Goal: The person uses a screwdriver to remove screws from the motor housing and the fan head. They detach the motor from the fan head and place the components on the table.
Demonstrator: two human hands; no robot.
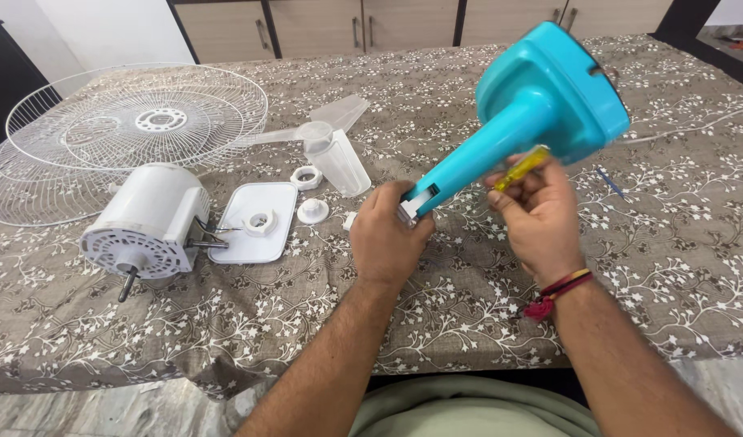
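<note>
Fingers (pixel 404 198) of the left hand (pixel 387 231) are clenched around the narrow lower end of the turquoise fan stand (pixel 541 97), which is lifted off the surface (pixel 468 307) and tilted, its wide base pointing up and away to the right. Right hand (pixel 541 214) fingers grasp a yellow-handled screwdriver (pixel 521 167), held just beside the stand's neck; its tip is hidden. Left of the hands, on the patterned cloth, lie a white motor housing (pixel 149 218) with its shaft facing the viewer, a flat white cover plate (pixel 254 222) and small white ring nuts (pixel 308 178). Farther back rest a clear fan blade (pixel 331 133) and two white wire guards (pixel 120 121).
</note>
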